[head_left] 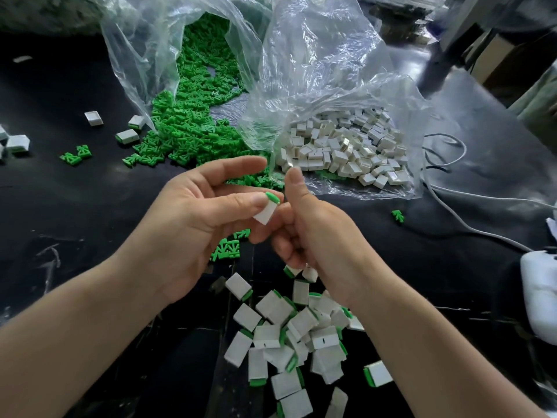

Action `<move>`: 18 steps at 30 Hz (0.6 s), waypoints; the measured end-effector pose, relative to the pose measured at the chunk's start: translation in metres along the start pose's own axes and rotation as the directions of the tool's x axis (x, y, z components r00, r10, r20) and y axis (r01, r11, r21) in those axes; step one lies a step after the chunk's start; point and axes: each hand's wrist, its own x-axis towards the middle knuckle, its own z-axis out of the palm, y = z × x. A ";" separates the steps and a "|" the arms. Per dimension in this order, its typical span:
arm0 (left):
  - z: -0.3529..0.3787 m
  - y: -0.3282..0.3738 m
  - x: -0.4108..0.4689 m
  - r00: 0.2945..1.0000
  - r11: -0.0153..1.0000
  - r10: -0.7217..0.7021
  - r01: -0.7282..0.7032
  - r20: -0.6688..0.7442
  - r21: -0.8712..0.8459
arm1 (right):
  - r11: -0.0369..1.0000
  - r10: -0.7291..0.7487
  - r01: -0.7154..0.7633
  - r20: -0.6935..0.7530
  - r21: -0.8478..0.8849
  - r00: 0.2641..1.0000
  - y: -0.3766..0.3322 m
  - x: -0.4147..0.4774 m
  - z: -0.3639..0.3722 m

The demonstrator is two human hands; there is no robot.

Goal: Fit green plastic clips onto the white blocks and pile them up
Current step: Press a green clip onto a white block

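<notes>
My left hand [199, 218] pinches a white block [265, 213] under its thumb, with a green clip [272, 197] fitted on the block's upper end. My right hand [316, 233] is close beside it with its thumb raised. Its curled fingers lie against the block, and I see nothing held in them. A pile of white blocks with green clips [289, 336] lies on the black table below my hands. Loose green clips [193, 128] spill from a clear bag at the back. Bare white blocks [343, 149] fill a second clear bag to the right.
A few finished blocks [128, 135] and stray green clips [75, 155] lie at the left of the table [75, 206]. More clips [227, 247] lie under my left hand. Grey cables [452, 206] run along the right, by a white object [539, 294] at the right edge.
</notes>
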 end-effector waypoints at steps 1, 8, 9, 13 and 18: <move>0.000 0.001 0.000 1.000 1.000 0.008 -0.008 -0.022 0.004 | 1.000 -0.003 0.003 -0.025 -0.005 1.000 -0.001 0.000 -0.001; -0.002 -0.002 -0.004 0.995 0.958 0.007 -0.035 0.099 0.285 | 0.925 -0.188 0.058 -0.320 -0.375 0.928 0.000 0.008 -0.026; -0.001 -0.002 -0.006 0.984 0.951 -0.025 -0.030 0.175 0.307 | 0.882 -0.239 0.040 -0.373 -0.470 0.897 0.001 0.011 -0.032; 0.003 -0.001 -0.014 0.882 0.932 -0.156 -0.017 0.445 0.363 | 0.710 -0.356 -0.103 -0.480 -0.697 0.802 0.012 0.025 -0.060; 0.003 -0.001 -0.007 0.982 0.936 -0.055 -0.012 0.181 0.352 | 0.586 -0.348 -0.336 -0.603 -0.738 0.718 0.020 0.037 -0.094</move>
